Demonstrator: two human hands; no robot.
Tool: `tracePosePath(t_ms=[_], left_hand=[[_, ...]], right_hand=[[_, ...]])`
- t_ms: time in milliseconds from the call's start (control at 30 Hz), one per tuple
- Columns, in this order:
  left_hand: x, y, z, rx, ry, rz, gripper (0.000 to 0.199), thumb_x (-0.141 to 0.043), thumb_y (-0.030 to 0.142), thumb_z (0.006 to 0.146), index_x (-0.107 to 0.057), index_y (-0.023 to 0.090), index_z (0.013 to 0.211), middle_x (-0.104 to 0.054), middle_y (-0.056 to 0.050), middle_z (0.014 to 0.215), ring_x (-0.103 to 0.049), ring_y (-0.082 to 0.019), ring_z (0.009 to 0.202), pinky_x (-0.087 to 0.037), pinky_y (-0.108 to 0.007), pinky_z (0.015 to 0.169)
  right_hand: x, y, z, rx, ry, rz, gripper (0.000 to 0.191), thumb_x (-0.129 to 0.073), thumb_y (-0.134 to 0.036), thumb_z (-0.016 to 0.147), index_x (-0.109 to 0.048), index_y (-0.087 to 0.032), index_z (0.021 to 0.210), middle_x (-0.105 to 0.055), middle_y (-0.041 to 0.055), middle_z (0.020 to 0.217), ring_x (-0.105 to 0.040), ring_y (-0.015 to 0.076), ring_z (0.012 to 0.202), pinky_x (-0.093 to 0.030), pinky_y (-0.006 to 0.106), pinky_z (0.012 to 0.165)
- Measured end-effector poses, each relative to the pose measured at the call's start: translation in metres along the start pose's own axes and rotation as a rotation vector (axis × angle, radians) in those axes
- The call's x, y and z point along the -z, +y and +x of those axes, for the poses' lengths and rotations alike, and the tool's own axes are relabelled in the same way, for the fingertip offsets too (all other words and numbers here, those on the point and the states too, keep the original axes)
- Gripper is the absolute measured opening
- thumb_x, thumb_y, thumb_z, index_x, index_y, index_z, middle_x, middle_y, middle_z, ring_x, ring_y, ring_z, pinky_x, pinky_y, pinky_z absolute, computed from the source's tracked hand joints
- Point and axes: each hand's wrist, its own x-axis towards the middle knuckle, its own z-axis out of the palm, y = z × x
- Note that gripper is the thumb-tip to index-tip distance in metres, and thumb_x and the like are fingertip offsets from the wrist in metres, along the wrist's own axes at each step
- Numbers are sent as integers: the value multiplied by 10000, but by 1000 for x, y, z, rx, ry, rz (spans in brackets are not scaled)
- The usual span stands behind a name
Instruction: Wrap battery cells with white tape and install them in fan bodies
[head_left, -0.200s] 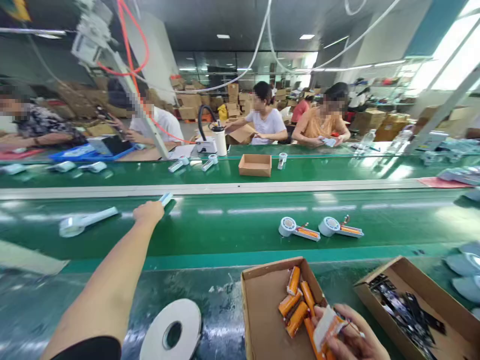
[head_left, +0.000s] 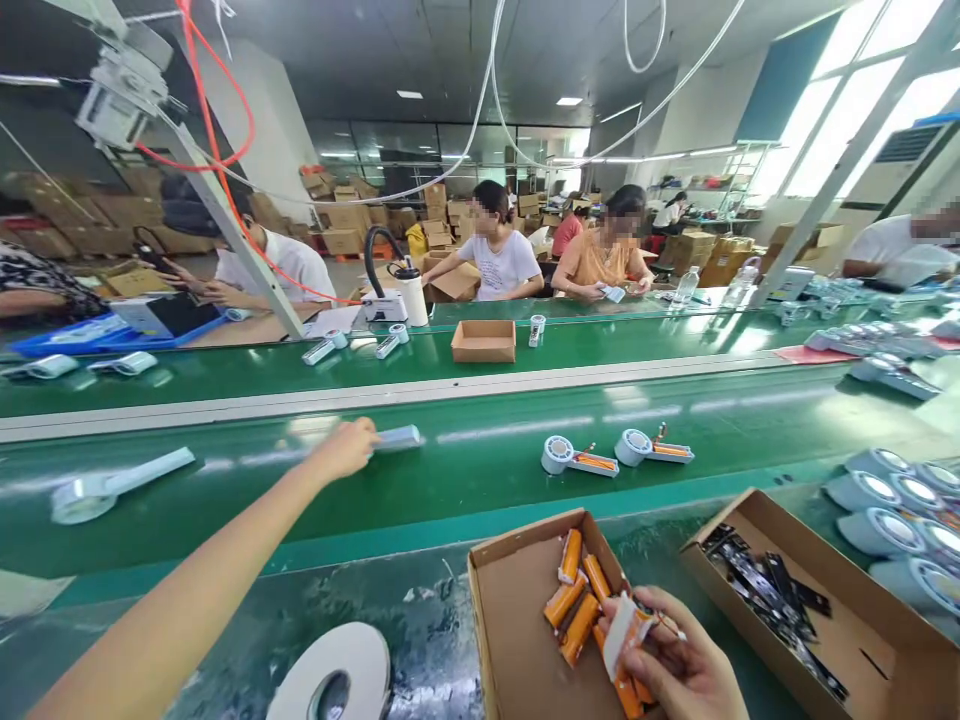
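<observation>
My left hand [head_left: 352, 447] reaches over the green conveyor belt and is closed on a pale blue handheld fan [head_left: 399, 438]; only its handle shows, the rest being hidden by the hand. My right hand [head_left: 682, 660] is closed on an orange battery with a white tape-like strip [head_left: 619, 634], thin wires showing near the fingers. It is over the right side of a cardboard box [head_left: 510, 620] with several orange batteries [head_left: 579, 632] inside. On the belt to the right lie two fans [head_left: 558, 455] with orange batteries in their open handles.
A roll of white tape [head_left: 300, 670] lies on the near bench. A box of black parts [head_left: 885, 640] and several fan bodies [head_left: 885, 530] are at right. Another fan [head_left: 82, 500] lies on the belt at left. Co-workers [head_left: 502, 250] sit across the far belt.
My left hand has moved right along the belt with the fan, whose handle now points more to the right. My right hand keeps the battery over the box. The view has turned right.
</observation>
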Motion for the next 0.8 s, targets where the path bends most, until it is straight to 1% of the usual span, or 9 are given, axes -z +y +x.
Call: tracePosePath(t_ms=[67, 167, 267, 367, 433, 533, 600, 700, 800], left_hand=[[-8, 57, -6, -242, 11, -1, 316, -567, 55, 834, -806, 208, 972, -670, -105, 1293, -601, -284, 1240, -460, -383, 1097], [-12, 138, -18, -498, 26, -76, 299, -562, 30, 859, -791, 214, 917, -705, -88, 1240, -591, -272, 1252, -468, -360, 1080], [-6, 181, -20, -573, -61, -155, 183, -655, 70, 830, -778, 205, 839, -758, -65, 1169, -639, -244, 1182, -463, -327, 1065], [3, 187, -16, -495, -134, -252, 53, -733, 227, 841, -783, 230, 859, -783, -8, 1190, -687, -207, 1124, -487, -258, 953], [7, 186, -16, -404, -137, -311, 141, -683, 324, 911, -791, 256, 973, -782, 16, 1228, -706, -191, 1111, -487, -235, 886], [10, 190, -18, -308, -78, -331, 281, -551, 385, 1010, -768, 258, 1137, -785, -11, 1233, -713, -209, 1118, -484, -250, 875], [9, 197, -19, -264, -42, -330, 310, -522, 393, 1023, -764, 244, 1150, -790, -41, 1210, -718, -232, 1100, -488, -266, 864], [6, 207, -17, -218, -6, -347, 280, -545, 372, 1006, -772, 238, 1098, -800, -59, 1151, -724, -247, 1059, -493, -275, 851], [1, 212, -14, -191, 13, -395, 242, -554, 338, 993, -772, 251, 1052, -805, -38, 1116, -724, -236, 1047, -493, -271, 855]], right_hand=[[-1, -3, 4, 40, -10, -20, 536, -922, -517, 757, -709, -271, 1182, -817, 144, 1110, -803, 331, 989, -679, 425, 840], [1, -16, 7, 100, -70, -81, 483, -912, -486, 781, -708, -271, 1164, -816, 137, 1128, -807, 304, 974, -680, 414, 836], [-5, -41, 17, 192, -161, -240, 421, -909, -439, 787, -721, -264, 1120, -826, 114, 1081, -811, 280, 952, -682, 386, 823], [-32, -69, 47, 286, -232, -402, 431, -871, -427, 815, -711, -249, 1173, -821, 96, 1115, -807, 254, 962, -670, 367, 837], [-62, -80, 79, 325, -286, -505, 429, -808, -423, 860, -695, -235, 1230, -820, 81, 1106, -800, 232, 967, -649, 358, 865], [-110, -81, 131, 392, -412, -770, 363, -695, -341, 939, -681, -218, 1280, -815, 21, 909, -778, 183, 843, -602, 306, 841], [-135, -75, 159, 421, -549, -1088, 368, -633, -290, 988, -650, -230, 1350, -807, 3, 894, -759, 168, 831, -566, 275, 838], [-154, -63, 183, 418, -672, -1545, 415, -618, -311, 1021, -619, -260, 1432, -809, 52, 1014, -760, 226, 935, -539, 301, 858], [-156, -53, 189, 387, -690, -1696, 474, -620, -340, 1016, -599, -285, 1487, -795, 119, 1096, -759, 321, 1016, -545, 375, 869]])
